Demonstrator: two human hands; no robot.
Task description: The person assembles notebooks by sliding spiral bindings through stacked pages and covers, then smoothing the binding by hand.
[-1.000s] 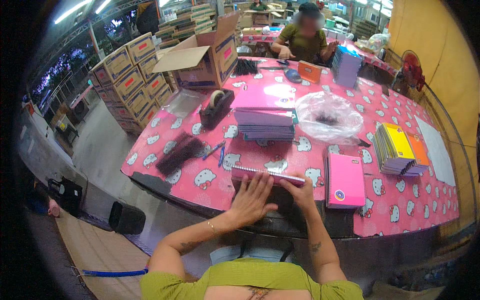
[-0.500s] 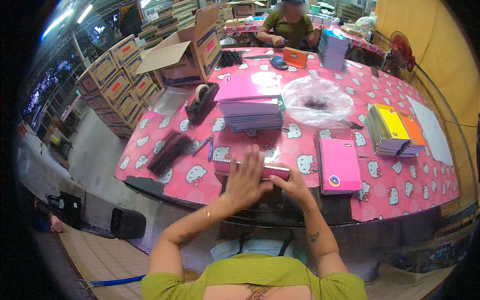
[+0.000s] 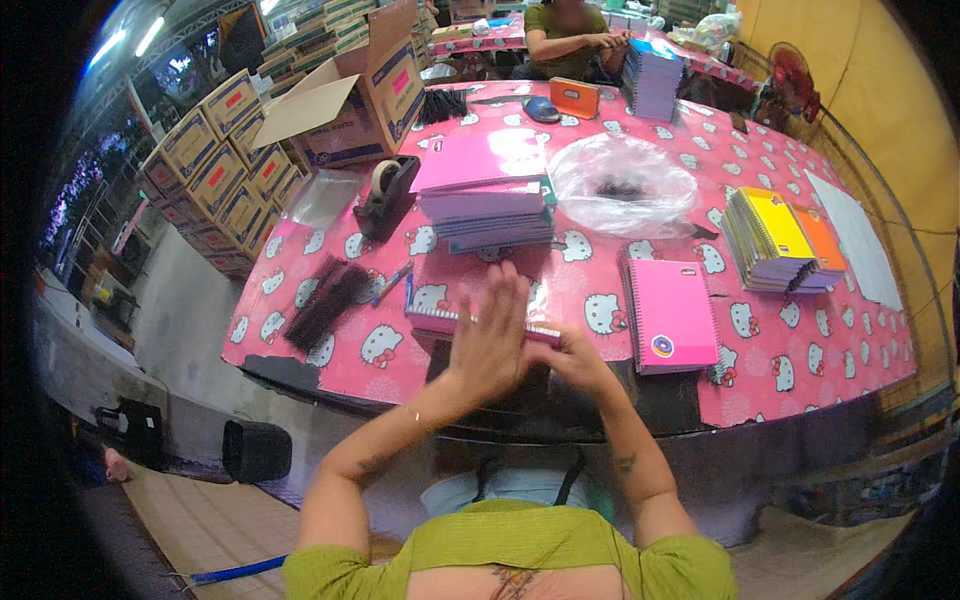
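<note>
A pink spiral notebook (image 3: pixel 432 319) stands on its edge at the table's near side, seen along its narrow side. My left hand (image 3: pixel 490 335) lies flat against it, fingers stretched out and pointing away from me, hiding its middle. At the notebook's right end, my right hand (image 3: pixel 573 356) grips it with the thumb on top. Just beyond my fingertips rises a tall stack of notebooks (image 3: pixel 485 190) with a pink cover uppermost. To the right of my hands lies a short pile of pink spiral notebooks (image 3: pixel 671 315).
Left of my hands lie black binding wires (image 3: pixel 325 303), a pen (image 3: pixel 392 285) and a tape dispenser (image 3: pixel 386 200). Beyond are an open carton (image 3: pixel 345 110) and a clear plastic bag (image 3: pixel 622 185). Yellow notebooks (image 3: pixel 775 230) stand at right. A co-worker (image 3: pixel 568 40) sits across the table.
The notebook's left end has shifted slightly left in my hands. My left palm stays against it. The view has tilted a little, and the co-worker's hands have come together.
</note>
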